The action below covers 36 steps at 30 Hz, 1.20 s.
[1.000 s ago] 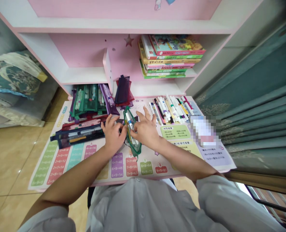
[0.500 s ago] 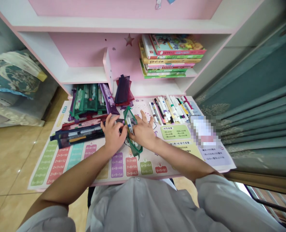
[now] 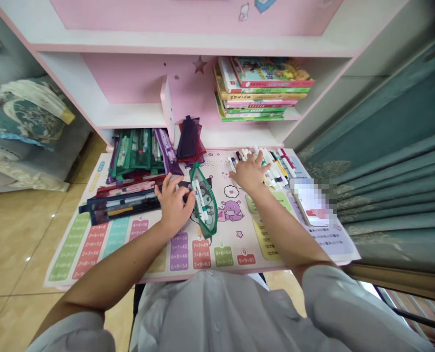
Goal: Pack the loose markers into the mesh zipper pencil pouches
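A green mesh pencil pouch (image 3: 210,208) lies with its zipped side gaping in front of me, a few white markers (image 3: 201,200) inside it. At its left edge, my left hand (image 3: 175,203) pinches the mesh between thumb and forefinger, the other fingers raised. My right hand (image 3: 252,172) is spread, palm down, over a row of loose markers (image 3: 276,168) with white, black, yellow and magenta parts. It hides some of them, and I cannot tell whether the fingertips touch any.
Filled green pouches (image 3: 138,154) and a purple pouch (image 3: 165,145) are heaped at the back left, a navy pouch (image 3: 129,208) before them. Flat pouches (image 3: 189,139) lie near the shelf. A phone (image 3: 307,200) lies right; books (image 3: 261,98) are stacked above.
My right hand has left the green pouch and moved right and away from me, over the loose markers. The left hand has stayed at the pouch's edge.
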Available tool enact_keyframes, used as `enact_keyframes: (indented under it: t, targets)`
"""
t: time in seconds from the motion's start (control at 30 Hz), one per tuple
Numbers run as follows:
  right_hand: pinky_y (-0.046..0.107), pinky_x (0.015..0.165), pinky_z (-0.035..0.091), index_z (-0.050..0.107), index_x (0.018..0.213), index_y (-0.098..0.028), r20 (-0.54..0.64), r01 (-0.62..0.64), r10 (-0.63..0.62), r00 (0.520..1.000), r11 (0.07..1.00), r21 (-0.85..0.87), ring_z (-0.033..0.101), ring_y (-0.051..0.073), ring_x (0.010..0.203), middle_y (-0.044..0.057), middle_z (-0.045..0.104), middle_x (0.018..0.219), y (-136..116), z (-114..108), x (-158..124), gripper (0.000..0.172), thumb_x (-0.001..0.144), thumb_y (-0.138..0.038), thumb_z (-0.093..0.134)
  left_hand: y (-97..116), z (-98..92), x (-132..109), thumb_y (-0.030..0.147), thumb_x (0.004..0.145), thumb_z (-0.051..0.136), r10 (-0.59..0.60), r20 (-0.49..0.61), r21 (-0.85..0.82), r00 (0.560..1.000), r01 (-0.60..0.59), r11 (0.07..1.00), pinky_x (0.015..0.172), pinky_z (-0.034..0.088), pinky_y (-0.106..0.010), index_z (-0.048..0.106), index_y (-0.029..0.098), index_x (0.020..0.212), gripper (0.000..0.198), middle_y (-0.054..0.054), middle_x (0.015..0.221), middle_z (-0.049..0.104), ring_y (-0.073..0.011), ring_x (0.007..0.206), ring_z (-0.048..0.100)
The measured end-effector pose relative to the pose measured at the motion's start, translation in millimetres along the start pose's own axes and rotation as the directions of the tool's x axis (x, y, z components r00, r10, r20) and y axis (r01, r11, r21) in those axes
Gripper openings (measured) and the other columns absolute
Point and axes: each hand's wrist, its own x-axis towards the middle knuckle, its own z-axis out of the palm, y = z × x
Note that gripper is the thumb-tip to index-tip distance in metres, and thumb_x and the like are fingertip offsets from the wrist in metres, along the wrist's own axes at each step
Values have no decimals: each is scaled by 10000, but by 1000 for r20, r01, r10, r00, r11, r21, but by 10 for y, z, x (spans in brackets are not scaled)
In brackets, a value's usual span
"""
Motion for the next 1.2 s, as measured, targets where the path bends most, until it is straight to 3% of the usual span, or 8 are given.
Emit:
enact_keyframes:
  t: [0.13,0.43,0.7,1.2]
  targets:
    - [718,1077,228,705,1133,-146,5,-5,5,1000,999,-45,106,438,1486,167,402,1527,18,100,49,403,844,-411,614,-6,9,1,316,875,593,13,-7,1,1000,-13,1000,1107,209,-702,600,210,693,211,-62,1265,651,-355,1383,414]
    - [718,1105,198,695,1168,-125,104,-4,12,994,997,-77,116,421,1487,159,395,1540,-77,42,-15,422,878,-393,546,8,-7,8,314,870,593,-4,10,0,1000,4,1000,1103,212,-702,605,209,698,201,-66,1263,655,-352,1386,412]
    - [742,1086,218,736,1052,-117,-42,41,-39,998,997,65,157,435,1483,177,437,1509,-61,-24,-59,332,823,-316,599,4,-6,7,322,878,586,1,7,4,1000,-1,1000,1107,212,-701,604,216,700,208,-65,1270,652,-350,1387,409]
    - [778,1058,230,751,758,-153,-172,237,-204,964,950,203,208,448,1471,156,471,1491,-245,-283,-411,247,824,-319,580,2,4,3,319,881,590,14,7,10,1000,-14,1000,1096,222,-704,590,212,706,205,-58,1271,650,-348,1382,417]
